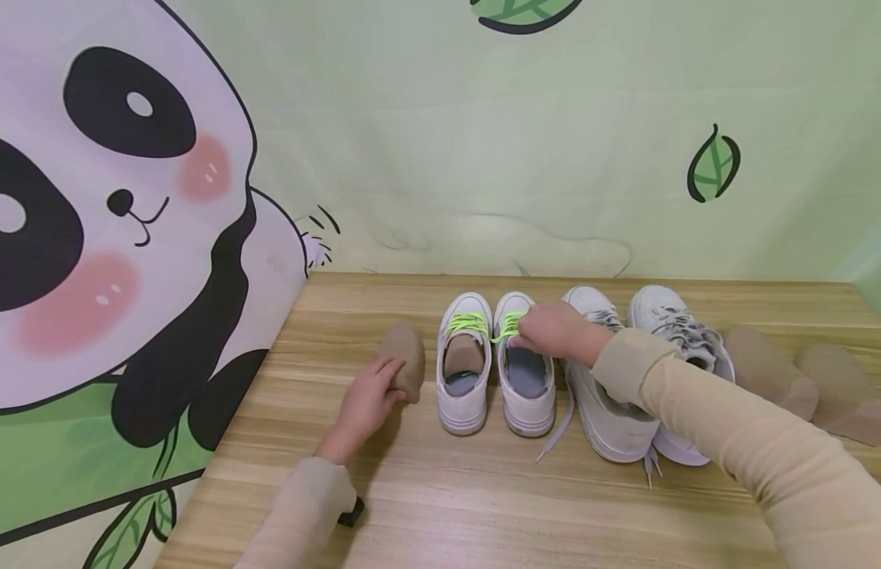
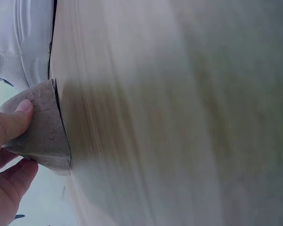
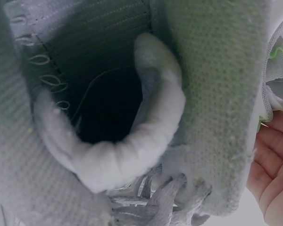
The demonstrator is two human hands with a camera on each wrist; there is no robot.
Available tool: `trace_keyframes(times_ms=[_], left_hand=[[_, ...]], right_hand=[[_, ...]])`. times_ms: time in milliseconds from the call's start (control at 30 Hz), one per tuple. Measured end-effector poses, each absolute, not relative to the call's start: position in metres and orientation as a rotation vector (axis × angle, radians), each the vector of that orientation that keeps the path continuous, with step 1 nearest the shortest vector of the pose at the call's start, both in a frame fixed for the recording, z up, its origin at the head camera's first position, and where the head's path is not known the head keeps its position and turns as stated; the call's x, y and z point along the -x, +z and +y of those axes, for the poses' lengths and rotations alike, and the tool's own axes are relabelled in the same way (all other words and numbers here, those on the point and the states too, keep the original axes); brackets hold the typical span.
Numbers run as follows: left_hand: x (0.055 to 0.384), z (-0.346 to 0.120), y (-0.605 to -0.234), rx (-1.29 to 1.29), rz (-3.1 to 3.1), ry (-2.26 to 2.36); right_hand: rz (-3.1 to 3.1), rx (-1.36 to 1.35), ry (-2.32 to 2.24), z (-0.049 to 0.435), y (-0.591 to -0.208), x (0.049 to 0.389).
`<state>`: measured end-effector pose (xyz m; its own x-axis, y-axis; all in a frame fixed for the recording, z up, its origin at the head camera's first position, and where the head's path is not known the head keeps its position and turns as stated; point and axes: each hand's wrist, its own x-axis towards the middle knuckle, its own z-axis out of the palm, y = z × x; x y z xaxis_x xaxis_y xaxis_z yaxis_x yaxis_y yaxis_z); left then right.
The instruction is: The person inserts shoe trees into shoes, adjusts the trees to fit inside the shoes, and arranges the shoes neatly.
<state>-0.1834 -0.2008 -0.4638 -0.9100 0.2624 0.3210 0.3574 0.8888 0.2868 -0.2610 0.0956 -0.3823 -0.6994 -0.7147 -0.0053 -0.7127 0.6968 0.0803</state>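
Note:
In the head view my left hand (image 1: 365,401) grips a brown moulded shoe insert (image 1: 406,354) left of the small shoes. The left wrist view shows thumb and fingers pinching that insert (image 2: 43,129) near the wooden surface. My right hand (image 1: 557,330) is at the tongue and bright green laces of a small white shoe (image 1: 528,419), its fingers curled there and their tips partly hidden. A blue-grey insole shows inside this shoe. Beside it, another small white shoe (image 1: 463,415) has a brown insert (image 1: 464,356) in its opening.
Two larger white shoes (image 1: 611,427) with grey laces stand under and beside the right forearm. Two more brown inserts (image 1: 767,367) lie at the far right. The wooden surface (image 1: 447,506) meets a green panda-printed backdrop (image 1: 426,142) at the back and left.

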Motion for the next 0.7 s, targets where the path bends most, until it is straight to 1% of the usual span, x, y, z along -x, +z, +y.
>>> trace_keyframes(times_ms=[433,700], left_hand=[[0.180,-0.203,-0.457,0.504,-2.766,-0.448],[0.177,-0.202,-0.451,0.470,-2.792,-0.436]], right_hand=[[-2.884,-1.185,-0.112,0.095,-0.384,0.262],[-2.879,-1.187,-0.121,0.095,-0.385,0.263]])
